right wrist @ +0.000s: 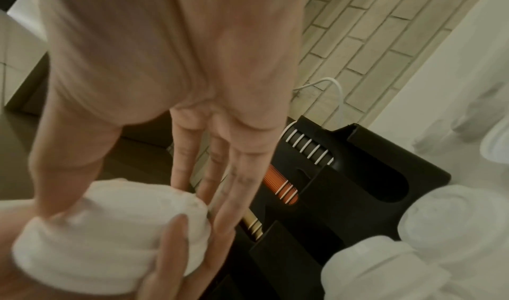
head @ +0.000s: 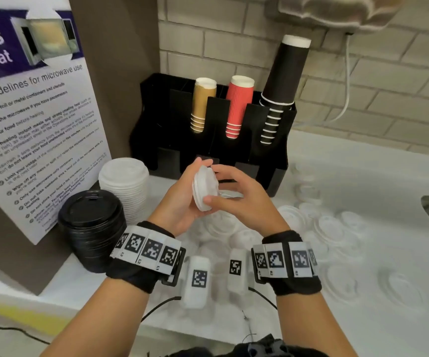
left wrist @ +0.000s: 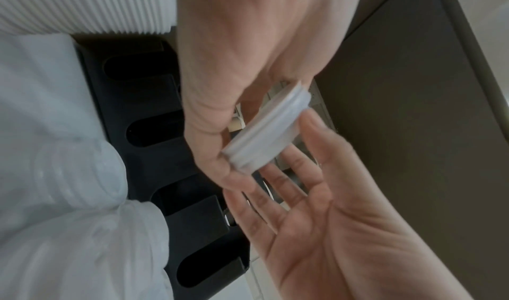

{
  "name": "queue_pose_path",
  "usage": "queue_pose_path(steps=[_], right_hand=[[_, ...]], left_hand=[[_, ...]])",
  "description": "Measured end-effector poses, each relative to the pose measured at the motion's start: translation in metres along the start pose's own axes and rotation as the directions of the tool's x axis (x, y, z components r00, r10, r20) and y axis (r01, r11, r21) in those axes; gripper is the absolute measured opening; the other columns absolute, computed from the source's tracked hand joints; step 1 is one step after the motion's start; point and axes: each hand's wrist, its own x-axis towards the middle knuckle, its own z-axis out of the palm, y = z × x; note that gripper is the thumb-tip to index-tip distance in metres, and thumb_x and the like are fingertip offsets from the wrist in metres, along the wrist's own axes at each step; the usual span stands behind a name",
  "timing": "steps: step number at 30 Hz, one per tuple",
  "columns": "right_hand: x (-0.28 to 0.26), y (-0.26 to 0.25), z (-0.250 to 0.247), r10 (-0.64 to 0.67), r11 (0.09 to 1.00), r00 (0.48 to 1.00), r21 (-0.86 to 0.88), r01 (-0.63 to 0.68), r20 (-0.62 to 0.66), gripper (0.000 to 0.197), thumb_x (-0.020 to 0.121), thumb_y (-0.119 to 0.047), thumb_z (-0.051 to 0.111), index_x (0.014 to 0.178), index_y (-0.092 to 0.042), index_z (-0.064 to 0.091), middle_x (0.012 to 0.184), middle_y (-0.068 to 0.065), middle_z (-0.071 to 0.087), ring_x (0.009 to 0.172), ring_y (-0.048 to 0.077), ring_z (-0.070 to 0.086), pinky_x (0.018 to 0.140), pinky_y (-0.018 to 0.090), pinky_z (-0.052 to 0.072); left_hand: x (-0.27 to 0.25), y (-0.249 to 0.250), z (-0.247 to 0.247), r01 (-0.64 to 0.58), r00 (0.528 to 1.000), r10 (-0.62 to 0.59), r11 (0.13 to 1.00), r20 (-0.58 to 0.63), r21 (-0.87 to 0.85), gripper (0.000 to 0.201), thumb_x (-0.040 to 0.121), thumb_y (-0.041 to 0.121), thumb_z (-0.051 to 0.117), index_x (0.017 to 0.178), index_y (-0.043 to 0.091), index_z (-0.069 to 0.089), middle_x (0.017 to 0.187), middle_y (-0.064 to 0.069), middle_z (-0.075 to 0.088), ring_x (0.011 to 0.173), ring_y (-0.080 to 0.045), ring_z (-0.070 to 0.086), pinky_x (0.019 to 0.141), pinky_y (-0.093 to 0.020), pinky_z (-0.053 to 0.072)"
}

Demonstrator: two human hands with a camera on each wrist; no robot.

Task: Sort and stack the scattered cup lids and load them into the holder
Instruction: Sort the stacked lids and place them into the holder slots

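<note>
A small stack of white lids [head: 204,188] stands on edge in the air above the bench [head: 362,228], just in front of the black holder [head: 277,173]. The left hand [head: 182,202] is grasping it, thumb and fingers curled round its rim. The right hand [head: 239,199] is released, its fingers straight, the thumb and fingertips touching the stack's near and far edges.

Below and to the right of both hands, loose clear lids [head: 334,225] lie scattered on the bench. Left of the left hand stand a tall stack of white lids [head: 124,186] and, nearer, a stack of black lids [head: 92,228]. Beyond the hands, the holder carries gold cups [head: 202,104], red cups [head: 238,106] and black cups [head: 280,88].
</note>
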Motion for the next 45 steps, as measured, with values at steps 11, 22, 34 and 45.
queue_pose_path(steps=[11,22,34,45], right_hand=[[0.055,0.041,-0.024,0.431,0.757,0.902,-0.551,-0.351,0.019,0.047,0.095,-0.054,0.043,0.119,-0.015,0.056,0.118,0.001,0.057,0.107,0.017,0.053,0.089,0.030,0.041],[0.074,0.059,-0.010,0.640,0.544,0.758,-0.771,-0.331,0.126,0.071,0.095,-0.057,0.040,0.150,-0.017,0.022,0.146,0.010,0.042,0.129,0.027,0.046,0.099,0.034,0.038],[0.029,0.021,-0.016,0.248,0.931,0.948,0.220,-0.290,0.201,0.031,0.088,-0.030,0.057,0.116,-0.041,0.060,0.092,-0.003,0.067,0.085,0.014,0.066,0.076,0.025,0.054],[0.009,0.010,0.004,0.088,0.979,0.991,0.174,-0.106,0.103,0.040,0.084,-0.017,0.070,0.117,-0.036,0.059,0.106,-0.006,0.062,0.101,0.005,0.061,0.075,0.021,0.056]], left_hand=[[-0.001,0.002,-0.008,-0.025,0.976,0.033,0.999,-0.216,0.038,0.044,0.092,0.045,0.054,0.133,0.027,0.053,0.123,-0.001,0.050,0.104,-0.020,0.051,0.063,-0.030,0.048],[0.001,-0.005,-0.022,-0.009,0.977,0.005,1.000,-0.214,-0.016,0.052,0.094,0.045,0.051,0.139,0.020,0.047,0.119,-0.010,0.046,0.105,-0.025,0.049,0.062,-0.029,0.047],[0.003,-0.012,-0.013,0.061,0.986,-0.047,0.995,-0.158,0.084,0.066,0.093,0.059,0.043,0.144,0.016,0.042,0.142,-0.007,0.050,0.127,-0.020,0.049,0.111,-0.041,0.036],[-0.001,-0.012,0.001,0.062,0.997,-0.056,0.988,-0.045,0.144,0.075,0.090,0.068,0.034,0.148,0.020,0.037,0.138,-0.014,0.055,0.125,-0.028,0.055,0.111,-0.047,0.038]])
